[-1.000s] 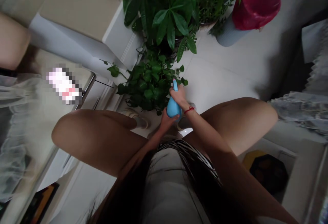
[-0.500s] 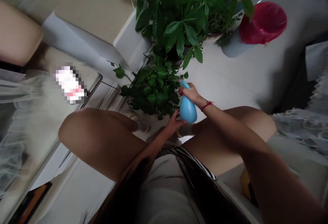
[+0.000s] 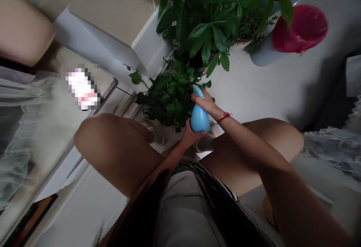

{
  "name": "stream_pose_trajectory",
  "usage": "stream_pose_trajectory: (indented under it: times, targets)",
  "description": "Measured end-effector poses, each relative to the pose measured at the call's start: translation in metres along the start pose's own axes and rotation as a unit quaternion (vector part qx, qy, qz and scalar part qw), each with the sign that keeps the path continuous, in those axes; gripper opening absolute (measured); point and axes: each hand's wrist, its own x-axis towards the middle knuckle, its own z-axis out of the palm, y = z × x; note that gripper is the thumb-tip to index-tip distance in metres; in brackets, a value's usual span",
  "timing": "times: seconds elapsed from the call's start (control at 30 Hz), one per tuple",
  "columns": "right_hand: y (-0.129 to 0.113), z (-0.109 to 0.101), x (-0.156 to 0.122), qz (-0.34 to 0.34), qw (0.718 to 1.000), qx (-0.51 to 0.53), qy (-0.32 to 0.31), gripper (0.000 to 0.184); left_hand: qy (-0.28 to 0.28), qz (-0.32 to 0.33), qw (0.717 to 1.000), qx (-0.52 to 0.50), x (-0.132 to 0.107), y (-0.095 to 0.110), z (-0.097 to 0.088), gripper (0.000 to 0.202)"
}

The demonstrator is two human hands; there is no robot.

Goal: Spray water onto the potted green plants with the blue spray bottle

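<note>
A light blue spray bottle (image 3: 200, 119) is held in front of me, tilted, with its nozzle toward a leafy trailing plant (image 3: 172, 104). My right hand (image 3: 205, 101) is wrapped round the neck and trigger; a red string bracelet is on that wrist. Beneath, my left hand (image 3: 191, 132) cups the bottle's base, thumb and fingers on either side of it. The plant's leaves lie just beyond the nozzle, and its pot is hidden under them. No spray is visible.
Behind stands a taller broad-leaved plant (image 3: 208, 32). A grey bin (image 3: 265, 53) with a red liner (image 3: 300, 28) is at the far right. To the left, a white cabinet (image 3: 113, 104) carries a blurred-out phone (image 3: 83, 89). My knees flank my arms.
The spray bottle and both hands have shifted slightly left over the plant's near edge. The whole view has moved a little, so the surroundings appear further right. Both hands keep their hold.
</note>
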Motion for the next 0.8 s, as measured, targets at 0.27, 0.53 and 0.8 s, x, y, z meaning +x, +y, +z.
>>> stream_pose_trajectory:
  times: [0.27,0.53,0.8]
  targets:
    - [-0.027,0.005,-0.003,0.004,0.999,-0.013,-0.032,0.009,0.022,0.015,1.000,0.014,-0.006,0.009,-0.004,0.103]
    - [-0.026,0.009,-0.015,-0.040,0.995,-0.067,-0.056,0.015,0.035,-0.004,0.999,-0.002,-0.008,0.001,0.007,0.109]
    - [-0.017,0.018,-0.021,-0.017,0.991,-0.114,-0.070,0.020,0.036,-0.043,0.997,-0.044,-0.010,-0.003,0.012,0.095]
